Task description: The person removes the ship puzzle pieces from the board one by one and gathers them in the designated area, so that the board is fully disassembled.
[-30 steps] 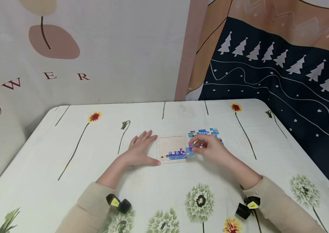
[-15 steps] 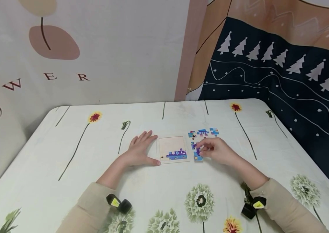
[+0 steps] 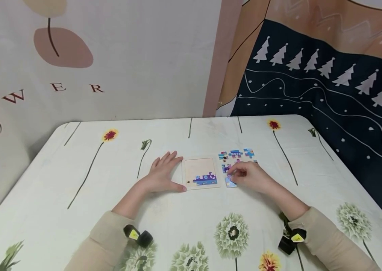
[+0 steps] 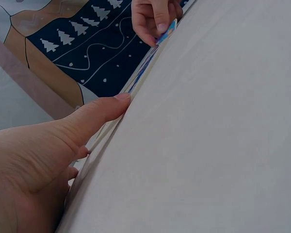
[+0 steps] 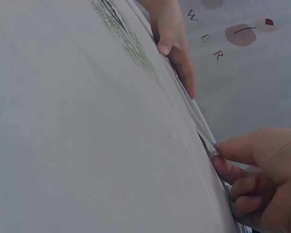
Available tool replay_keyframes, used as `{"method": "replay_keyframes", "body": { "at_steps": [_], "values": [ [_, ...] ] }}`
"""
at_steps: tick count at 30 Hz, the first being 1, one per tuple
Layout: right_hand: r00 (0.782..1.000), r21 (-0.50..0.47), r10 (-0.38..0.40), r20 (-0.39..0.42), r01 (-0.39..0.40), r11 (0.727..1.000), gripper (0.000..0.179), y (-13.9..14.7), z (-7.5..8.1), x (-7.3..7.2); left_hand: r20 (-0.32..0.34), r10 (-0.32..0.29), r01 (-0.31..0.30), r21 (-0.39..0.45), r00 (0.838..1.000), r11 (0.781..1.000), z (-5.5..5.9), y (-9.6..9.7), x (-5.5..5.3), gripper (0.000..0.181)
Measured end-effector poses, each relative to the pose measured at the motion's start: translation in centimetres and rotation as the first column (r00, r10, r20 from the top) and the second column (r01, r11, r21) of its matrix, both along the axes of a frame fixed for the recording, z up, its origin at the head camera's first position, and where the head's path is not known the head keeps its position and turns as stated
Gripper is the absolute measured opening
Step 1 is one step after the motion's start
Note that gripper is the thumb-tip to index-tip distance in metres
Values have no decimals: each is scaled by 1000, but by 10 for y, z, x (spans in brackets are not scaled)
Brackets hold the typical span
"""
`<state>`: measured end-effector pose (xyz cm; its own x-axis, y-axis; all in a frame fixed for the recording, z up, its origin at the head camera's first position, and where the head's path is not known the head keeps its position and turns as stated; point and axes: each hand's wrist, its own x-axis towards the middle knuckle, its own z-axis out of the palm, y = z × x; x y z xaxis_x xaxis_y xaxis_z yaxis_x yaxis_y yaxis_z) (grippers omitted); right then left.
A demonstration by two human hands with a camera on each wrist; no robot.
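Observation:
A square wooden puzzle board (image 3: pixel 199 165) lies on the table, with several blue and purple jigsaw pieces (image 3: pixel 205 179) fitted along its lower right part. My left hand (image 3: pixel 164 175) rests at the board's left edge, fingers spread and thumb at the near corner. To the right of the board, my right hand (image 3: pixel 252 176) pinches a light blue jigsaw piece (image 3: pixel 230 183) between thumb and fingertips. That piece tilts up in the left wrist view, where the right hand (image 4: pixel 155 19) grips its edge. The right wrist view shows it nearly edge-on.
Loose jigsaw pieces (image 3: pixel 235 153) lie right of the board, some partly covered by the right hand. A flower-print cloth (image 3: pixel 177 222) covers the table. Behind it hang a pale wall cloth (image 3: pixel 143 67) and a dark tree-print cloth (image 3: pixel 289 86).
My right hand has moved right, carrying the light blue piece from the board's right edge to beside the loose pieces, with only slight motion lately. The left hand stays in place.

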<state>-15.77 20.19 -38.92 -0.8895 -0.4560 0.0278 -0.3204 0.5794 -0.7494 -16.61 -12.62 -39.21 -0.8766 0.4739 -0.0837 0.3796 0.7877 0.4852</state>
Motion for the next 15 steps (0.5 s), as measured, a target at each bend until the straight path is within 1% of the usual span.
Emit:
{"method": "replay_keyframes", "body": {
  "at_steps": [7,15],
  "values": [
    [1000,71,6,-25,-4,997,16,-2,4,1,-5,-4,4,-3,1000,1000,0,1,-1,104],
    [996,151,-14,-86,27,988,13,-4,3,5,-10,-5,5,-1,1000,1000,-2,0,-2,104]
  ]
}}
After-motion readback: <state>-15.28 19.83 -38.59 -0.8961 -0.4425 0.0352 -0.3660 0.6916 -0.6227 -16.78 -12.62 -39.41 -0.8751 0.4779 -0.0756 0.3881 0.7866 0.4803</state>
